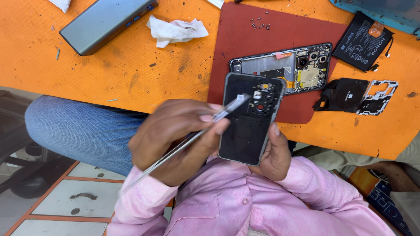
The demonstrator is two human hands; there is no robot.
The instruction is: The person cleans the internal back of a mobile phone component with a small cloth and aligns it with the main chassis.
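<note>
My right hand grips a black phone back cover from behind and holds it upright, inner side towards me, just off the table's near edge. My left hand pinches long metal tweezers. Their tips rest on the cover's upper part, beside the camera cut-outs. Behind the cover an opened phone lies on a dark red mat, its circuit board and camera modules exposed.
On the orange table mat lie a black battery, a black coil sheet, a metal bracket, several tiny screws, a crumpled tissue and a grey box-shaped device. My jeans-clad knee is left; drawers below.
</note>
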